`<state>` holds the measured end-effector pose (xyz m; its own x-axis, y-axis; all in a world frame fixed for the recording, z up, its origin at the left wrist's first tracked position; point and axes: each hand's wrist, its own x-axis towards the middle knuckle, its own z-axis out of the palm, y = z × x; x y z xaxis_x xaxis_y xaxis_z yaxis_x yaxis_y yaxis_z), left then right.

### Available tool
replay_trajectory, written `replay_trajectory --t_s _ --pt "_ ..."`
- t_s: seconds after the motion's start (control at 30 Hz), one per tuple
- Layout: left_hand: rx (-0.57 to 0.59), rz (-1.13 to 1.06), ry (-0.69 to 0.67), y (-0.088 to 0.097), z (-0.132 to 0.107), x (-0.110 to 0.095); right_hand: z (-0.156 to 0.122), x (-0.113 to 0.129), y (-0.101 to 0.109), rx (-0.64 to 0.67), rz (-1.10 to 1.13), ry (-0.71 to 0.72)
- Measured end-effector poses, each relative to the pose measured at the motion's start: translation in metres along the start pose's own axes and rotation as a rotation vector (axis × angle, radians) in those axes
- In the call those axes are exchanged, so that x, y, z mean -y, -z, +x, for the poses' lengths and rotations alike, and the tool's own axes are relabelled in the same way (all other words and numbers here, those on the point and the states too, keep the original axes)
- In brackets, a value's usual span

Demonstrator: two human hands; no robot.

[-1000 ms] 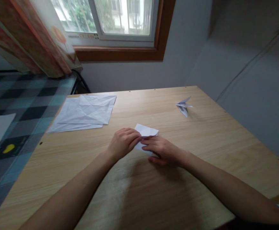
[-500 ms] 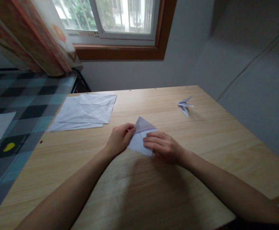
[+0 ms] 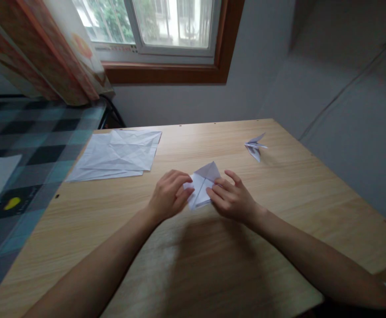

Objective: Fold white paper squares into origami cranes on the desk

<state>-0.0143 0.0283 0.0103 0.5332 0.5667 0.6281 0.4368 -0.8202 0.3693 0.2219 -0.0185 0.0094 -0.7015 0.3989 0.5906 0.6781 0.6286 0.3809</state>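
A folded piece of white paper (image 3: 201, 183) lies in the middle of the wooden table (image 3: 146, 265), its pointed end turned away from me and a crease running down its centre. My left hand (image 3: 171, 194) is at its left edge, with thumb and fingers bent around that side. On the right edge, my right hand (image 3: 231, 194) pinches the paper, its index finger lifted off. The fingertips hide parts of both side edges.
A stack of creased white sheets (image 3: 120, 152) lies at the table's back left. A folded paper figure (image 3: 255, 147) with pointed wings stands at the back right. Left of the table is a checked cloth (image 3: 43, 154) bearing a white sheet (image 3: 1, 176). Behind are a window (image 3: 176, 26) and curtain (image 3: 47, 48).
The folded paper has turned clockwise, its point now aimed up and to the right. My left fingers have spread somewhat, and my right index finger has risen.
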Motion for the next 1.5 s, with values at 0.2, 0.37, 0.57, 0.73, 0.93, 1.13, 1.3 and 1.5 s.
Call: replay_trajectory --t_s 0.2,0.37,0.57,0.73,0.93,1.13,1.3,1.5 --pt "0.296 0.034 -0.223 -0.002 0.002 -0.003 0.005 0.012 -0.001 0.056 -0.061 -0.058" --pt "0.337 0.13 -0.207 -0.006 -0.001 -0.002 0.004 0.01 -0.002 0.106 -0.028 -0.05" --pt "0.347 0.106 -0.181 -0.004 0.0 -0.003 0.003 -0.003 0.002 0.147 0.064 -0.094" --pt "0.344 0.104 -0.177 -0.004 0.002 -0.005 0.0 -0.005 -0.006 0.131 0.109 -0.168" --pt "0.366 0.116 -0.166 -0.004 0.001 -0.005 -0.003 -0.021 -0.005 0.232 0.2 -0.048" --pt "0.396 0.118 -0.168 -0.003 0.001 -0.005 -0.008 -0.044 0.001 0.11 0.204 -0.14" --pt "0.385 0.102 -0.175 -0.002 0.001 -0.005 -0.012 -0.043 -0.009 -0.041 0.383 -0.446" --pt "0.385 0.106 -0.173 -0.004 -0.001 -0.003 -0.013 -0.046 -0.001 0.049 0.636 -0.442"
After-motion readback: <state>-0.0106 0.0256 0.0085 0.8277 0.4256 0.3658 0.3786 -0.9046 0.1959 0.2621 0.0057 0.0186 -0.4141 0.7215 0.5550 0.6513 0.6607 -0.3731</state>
